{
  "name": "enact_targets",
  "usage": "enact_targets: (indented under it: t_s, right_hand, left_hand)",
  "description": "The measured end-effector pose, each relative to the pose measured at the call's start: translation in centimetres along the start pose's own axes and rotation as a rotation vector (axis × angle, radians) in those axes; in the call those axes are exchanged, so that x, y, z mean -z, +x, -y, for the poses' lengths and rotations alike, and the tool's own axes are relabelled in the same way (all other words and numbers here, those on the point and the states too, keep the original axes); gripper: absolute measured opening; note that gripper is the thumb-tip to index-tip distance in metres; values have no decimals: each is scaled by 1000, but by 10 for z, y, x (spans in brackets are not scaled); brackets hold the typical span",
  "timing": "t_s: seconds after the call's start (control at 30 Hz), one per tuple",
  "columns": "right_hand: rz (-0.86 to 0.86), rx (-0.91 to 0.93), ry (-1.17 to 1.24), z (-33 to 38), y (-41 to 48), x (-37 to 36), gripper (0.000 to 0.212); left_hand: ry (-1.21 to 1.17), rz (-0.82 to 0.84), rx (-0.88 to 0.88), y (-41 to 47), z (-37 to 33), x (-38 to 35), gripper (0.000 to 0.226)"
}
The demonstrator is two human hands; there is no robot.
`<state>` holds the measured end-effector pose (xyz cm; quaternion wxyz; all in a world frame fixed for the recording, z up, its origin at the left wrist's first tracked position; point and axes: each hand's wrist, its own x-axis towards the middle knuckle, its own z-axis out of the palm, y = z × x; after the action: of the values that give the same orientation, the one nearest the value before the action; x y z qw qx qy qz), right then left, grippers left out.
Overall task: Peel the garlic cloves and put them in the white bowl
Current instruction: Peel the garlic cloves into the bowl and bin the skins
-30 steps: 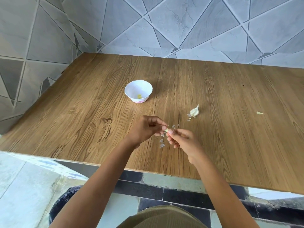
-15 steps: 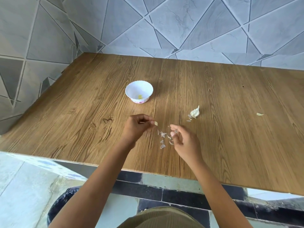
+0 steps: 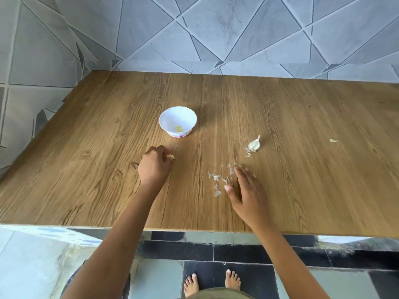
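Note:
My left hand (image 3: 153, 167) pinches a peeled garlic clove (image 3: 171, 156) in its fingertips, just short of the white bowl (image 3: 178, 118). The scalloped bowl stands mid-table with one yellowish peeled clove (image 3: 179, 128) at its bottom. My right hand (image 3: 246, 190) hovers low over the table with fingers straight and nothing in it, beside several scraps of garlic skin (image 3: 217, 177). A piece of unpeeled garlic (image 3: 254, 144) lies beyond my right hand.
A small pale scrap (image 3: 333, 140) lies far right on the wooden table (image 3: 86, 169). Tiled walls close the back and left sides. The table's near edge runs across below my forearms; my bare feet (image 3: 212, 281) stand on the floor.
My hands have parted. The left one has carried the peeled clove left and forward toward the bowl. The right one has let go of the skins, opened and dropped toward the table.

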<state>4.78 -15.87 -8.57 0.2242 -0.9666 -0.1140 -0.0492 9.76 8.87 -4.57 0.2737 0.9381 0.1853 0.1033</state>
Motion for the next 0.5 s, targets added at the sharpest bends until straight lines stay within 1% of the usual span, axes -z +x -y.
enact_targets:
  t_s: [0.07, 0.13, 0.2, 0.27, 0.33, 0.4, 0.47, 0.5]
  right_hand:
    - [7, -33, 74, 1, -1, 3, 82]
    - [-19, -85, 155, 2, -5, 10, 77]
    - [-62, -161, 282, 2, -11, 19, 67]
    - [-93, -258, 465, 2, -16, 29, 57]
    - [-132, -314, 585, -1, -17, 38, 56]
    - [-162, -327, 648, -9, -17, 41, 56]
    - [-157, -337, 706, -16, -16, 42, 56]
    - [-154, -338, 737, -18, -15, 42, 56]
  left_hand:
    - [-16, -40, -87, -5, -6, 1, 21]
    - [-123, -17, -270, -13, -21, -1, 24]
    - [-179, 107, -480, -18, -43, -9, 27]
    - [-133, 272, -648, -19, -69, -24, 33]
    - [-55, 390, -739, -13, -92, -43, 41]
    - [68, 443, -795, -6, -107, -60, 45]
    - [155, 451, -831, -7, -110, -68, 39]
    - [155, 448, -848, -11, -106, -68, 36]
